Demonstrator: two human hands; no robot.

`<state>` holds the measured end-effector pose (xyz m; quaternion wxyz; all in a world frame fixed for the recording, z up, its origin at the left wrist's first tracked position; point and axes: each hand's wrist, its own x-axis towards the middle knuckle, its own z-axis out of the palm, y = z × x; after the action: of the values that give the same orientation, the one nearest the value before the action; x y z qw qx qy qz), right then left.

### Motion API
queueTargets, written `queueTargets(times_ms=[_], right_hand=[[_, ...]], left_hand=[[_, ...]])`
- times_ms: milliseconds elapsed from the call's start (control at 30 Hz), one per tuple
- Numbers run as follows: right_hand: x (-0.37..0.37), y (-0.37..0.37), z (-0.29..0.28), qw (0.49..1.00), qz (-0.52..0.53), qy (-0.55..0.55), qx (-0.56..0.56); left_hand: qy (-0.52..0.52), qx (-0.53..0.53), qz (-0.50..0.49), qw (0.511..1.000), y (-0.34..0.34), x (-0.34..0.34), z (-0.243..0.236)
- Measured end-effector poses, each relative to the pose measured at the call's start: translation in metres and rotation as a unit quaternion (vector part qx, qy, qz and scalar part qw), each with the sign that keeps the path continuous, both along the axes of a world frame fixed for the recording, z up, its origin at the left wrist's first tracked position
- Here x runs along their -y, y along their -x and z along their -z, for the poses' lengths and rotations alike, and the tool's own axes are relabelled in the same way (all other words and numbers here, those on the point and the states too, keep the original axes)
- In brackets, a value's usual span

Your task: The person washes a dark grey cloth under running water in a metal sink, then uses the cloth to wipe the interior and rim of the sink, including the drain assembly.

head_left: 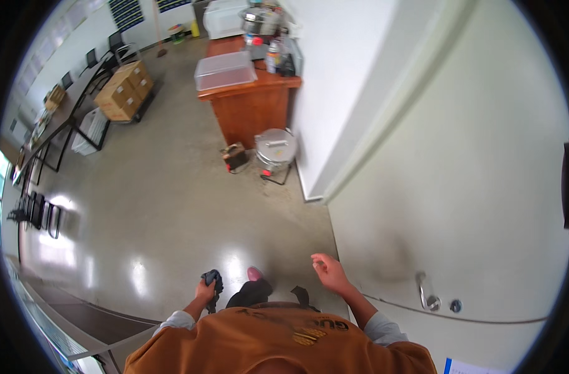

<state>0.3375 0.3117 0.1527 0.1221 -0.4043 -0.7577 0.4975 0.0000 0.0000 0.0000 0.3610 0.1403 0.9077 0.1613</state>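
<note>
A crumpled dark grey cloth [213, 288] hangs from my left hand [204, 290], whose fingers are closed around it at the left of my body. On the other side, my right hand [328, 272] is raised with its fingers loosely bent and apart, and nothing shows in it. That hand is nearest to a large pale door [459, 187] on the right. The door has a metal lever handle [429, 299] and a round lock [456, 306] beside it, both apart from my hand. Below me a pinkish shoe tip [254, 273] shows on the floor.
Ahead stands a reddish-brown wooden counter [250, 115] bearing a translucent plastic bin [225, 70] and bottles. A lidded metal pot [276, 146] and a small dark box [235, 156] sit at its foot. Cartons on a cart [124, 92], long tables and chairs line the left.
</note>
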Motion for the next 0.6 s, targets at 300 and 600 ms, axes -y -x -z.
queueTargets(times_ms=[300,600], right_hand=[[-0.058,0.223,0.041,0.989,-0.137,-0.056,-0.014],[-0.159,0.277,0.090,0.967,-0.195,-0.076,0.145]], left_hand=[[-0.158,0.014,-0.097,0.983,0.147,-0.068,-0.044],[-0.367,-0.028,-0.081,0.926,0.255,-0.176,-0.033]])
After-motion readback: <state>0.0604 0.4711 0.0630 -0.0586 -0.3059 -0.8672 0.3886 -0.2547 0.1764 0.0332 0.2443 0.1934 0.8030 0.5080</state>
